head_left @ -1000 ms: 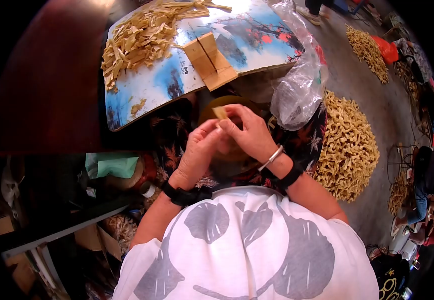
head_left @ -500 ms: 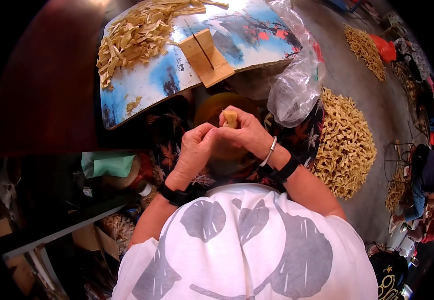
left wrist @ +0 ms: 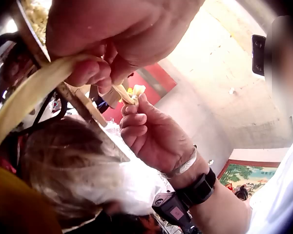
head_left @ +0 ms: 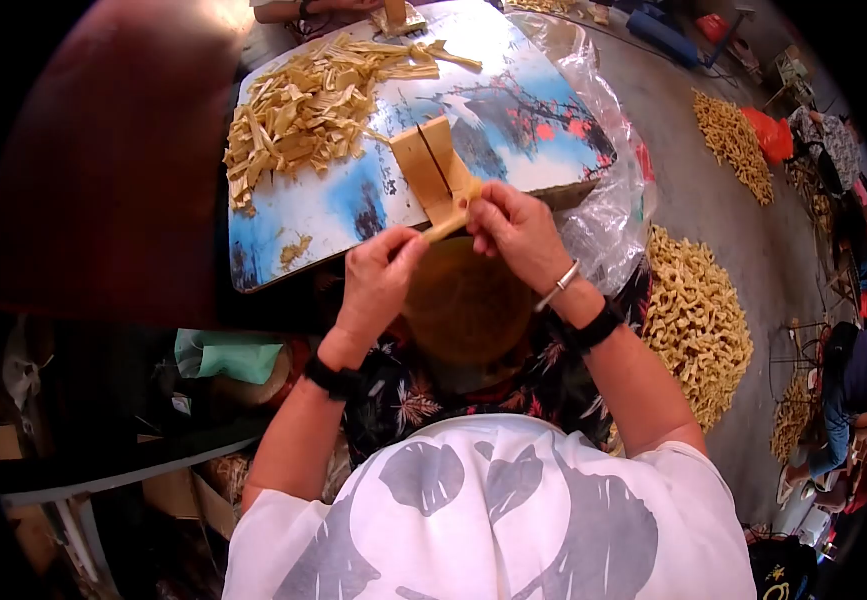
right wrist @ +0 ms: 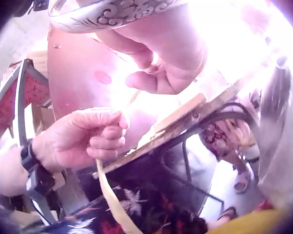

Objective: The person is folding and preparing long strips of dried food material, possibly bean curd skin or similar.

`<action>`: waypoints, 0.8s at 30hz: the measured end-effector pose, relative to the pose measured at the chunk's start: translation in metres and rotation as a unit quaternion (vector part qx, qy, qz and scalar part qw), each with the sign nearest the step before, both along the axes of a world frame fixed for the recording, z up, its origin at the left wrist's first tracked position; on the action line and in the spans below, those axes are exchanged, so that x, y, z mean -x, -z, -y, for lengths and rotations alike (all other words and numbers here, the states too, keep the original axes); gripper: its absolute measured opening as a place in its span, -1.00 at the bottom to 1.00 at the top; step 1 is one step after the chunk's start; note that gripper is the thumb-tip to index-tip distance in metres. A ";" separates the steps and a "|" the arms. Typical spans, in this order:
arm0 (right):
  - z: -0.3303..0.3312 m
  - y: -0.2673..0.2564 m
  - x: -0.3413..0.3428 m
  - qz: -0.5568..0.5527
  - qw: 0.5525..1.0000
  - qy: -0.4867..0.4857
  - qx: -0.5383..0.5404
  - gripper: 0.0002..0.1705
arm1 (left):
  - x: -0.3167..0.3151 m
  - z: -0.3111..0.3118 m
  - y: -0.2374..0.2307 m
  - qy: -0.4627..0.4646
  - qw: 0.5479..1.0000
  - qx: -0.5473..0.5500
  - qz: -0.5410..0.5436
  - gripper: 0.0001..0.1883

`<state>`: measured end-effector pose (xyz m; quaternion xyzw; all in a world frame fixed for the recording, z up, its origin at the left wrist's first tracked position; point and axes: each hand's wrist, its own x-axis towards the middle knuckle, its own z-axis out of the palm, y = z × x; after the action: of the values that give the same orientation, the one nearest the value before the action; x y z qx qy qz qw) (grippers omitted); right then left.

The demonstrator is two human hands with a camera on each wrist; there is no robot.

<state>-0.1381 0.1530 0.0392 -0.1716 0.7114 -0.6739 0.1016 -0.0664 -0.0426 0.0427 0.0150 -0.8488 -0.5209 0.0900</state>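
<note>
A pale yellow flat strip [head_left: 443, 231] stretches between my two hands, just in front of a slotted wooden stand [head_left: 420, 168] at the table's near edge. My left hand [head_left: 378, 282] pinches one part of it between thumb and fingers; in the left wrist view its long tail [left wrist: 27, 100] hangs down past the hand. My right hand [head_left: 524, 232], with a silver bracelet at the wrist, pinches the other end, where a small folded bit [left wrist: 138, 90] sticks up above the thumb. Below both hands is a round yellow-brown basin [head_left: 469, 325] over my lap.
On the painted table [head_left: 329, 225] lies a heap of flat yellow strips [head_left: 299, 120]. Clear plastic sheeting [head_left: 604, 230] hangs at its right edge. A large pile of small knotted pieces [head_left: 699, 335] is on the floor to the right. Another person's arm [head_left: 289, 10] shows across the table.
Both hands have moved forward, from over the basin up to the wooden stand, and apart. The strip, bunched between the fingers earlier, is now drawn out between them. The head view has shifted slightly.
</note>
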 end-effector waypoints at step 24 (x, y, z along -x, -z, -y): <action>0.007 -0.005 -0.011 -0.123 0.986 -0.010 -0.111 -0.74 | 0.014 -0.022 -0.014 0.062 0.931 -0.350 0.085 -0.87</action>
<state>-0.1267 0.1460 0.0444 -0.2478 0.7872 -0.5634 0.0387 -0.0800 -0.0206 0.0568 0.0374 -0.6161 -0.7864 -0.0256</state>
